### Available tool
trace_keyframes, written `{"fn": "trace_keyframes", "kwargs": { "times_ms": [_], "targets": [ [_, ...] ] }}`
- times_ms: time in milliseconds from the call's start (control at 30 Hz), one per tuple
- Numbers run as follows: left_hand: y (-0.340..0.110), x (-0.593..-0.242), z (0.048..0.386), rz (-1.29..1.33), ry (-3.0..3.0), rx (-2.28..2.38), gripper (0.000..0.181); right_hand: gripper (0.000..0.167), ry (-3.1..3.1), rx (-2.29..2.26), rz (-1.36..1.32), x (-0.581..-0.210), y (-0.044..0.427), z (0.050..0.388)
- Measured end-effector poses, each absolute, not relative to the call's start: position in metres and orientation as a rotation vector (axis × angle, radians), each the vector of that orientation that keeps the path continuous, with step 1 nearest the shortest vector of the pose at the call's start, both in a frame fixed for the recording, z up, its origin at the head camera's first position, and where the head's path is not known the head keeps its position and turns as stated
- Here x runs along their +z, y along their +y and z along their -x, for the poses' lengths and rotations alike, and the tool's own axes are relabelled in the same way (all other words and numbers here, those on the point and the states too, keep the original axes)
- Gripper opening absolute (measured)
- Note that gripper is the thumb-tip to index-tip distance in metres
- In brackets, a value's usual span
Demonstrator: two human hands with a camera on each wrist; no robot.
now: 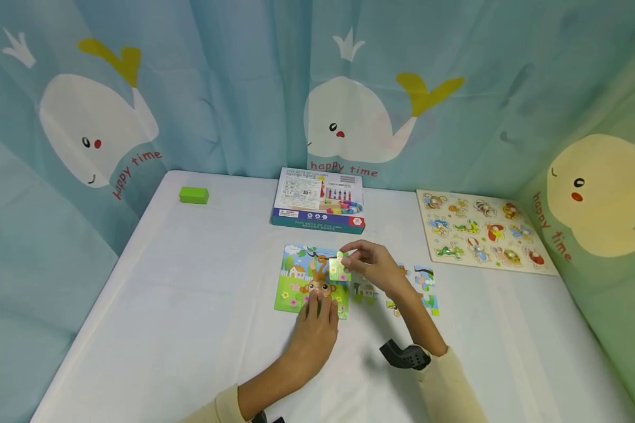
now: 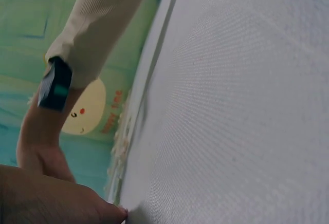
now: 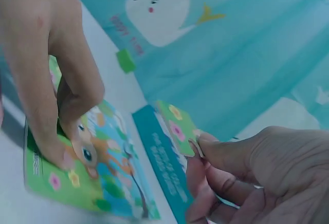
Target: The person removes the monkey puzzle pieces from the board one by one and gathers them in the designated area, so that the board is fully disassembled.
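A monkey jigsaw puzzle [image 1: 286,296] lies on the white table, with a monkey's face, a house and flowers on it. My left hand [image 1: 313,338] rests on its lower part, fingertips touching the picture beside the monkey's face. Above the puzzle's right side, my right hand [image 1: 373,267] pinches a green puzzle piece [image 1: 338,271] between thumb and fingers. The right wrist view shows that piece [image 3: 177,129] raised and tilted, with pink and yellow flowers on it. Several loose puzzle pieces [image 1: 425,279] lie to the right, partly hidden by my right hand and forearm.
Behind the puzzle lies a flat toy box [image 1: 317,202]. A wooden insect board [image 1: 481,232] lies at the back right, and a green block [image 1: 193,195] at the back left. A blue whale-print curtain [image 1: 243,88] hangs along the table's far edge.
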State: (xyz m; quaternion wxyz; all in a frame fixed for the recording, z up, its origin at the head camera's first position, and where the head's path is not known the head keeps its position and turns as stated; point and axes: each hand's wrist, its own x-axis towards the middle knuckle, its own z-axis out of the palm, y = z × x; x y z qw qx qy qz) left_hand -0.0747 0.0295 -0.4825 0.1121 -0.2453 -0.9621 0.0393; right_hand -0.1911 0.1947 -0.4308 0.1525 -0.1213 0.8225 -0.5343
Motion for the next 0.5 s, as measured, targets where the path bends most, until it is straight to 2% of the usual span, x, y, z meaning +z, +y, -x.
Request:
{"fn": "trace_keyframes", "kwargs": {
  "times_ms": [167,500],
  "targets": [
    [0.03,-0.483,0.075,0.711,-2.818,0.142,0.049,0.025,2.407,-1.523,0.187,-0.434,0.214,0.17],
    [0.03,-0.484,0.074,0.738,-2.821,0.127,0.05,0.022,2.504,-1.466,0.041,-0.455,0.231,0.117]
  ]
}}
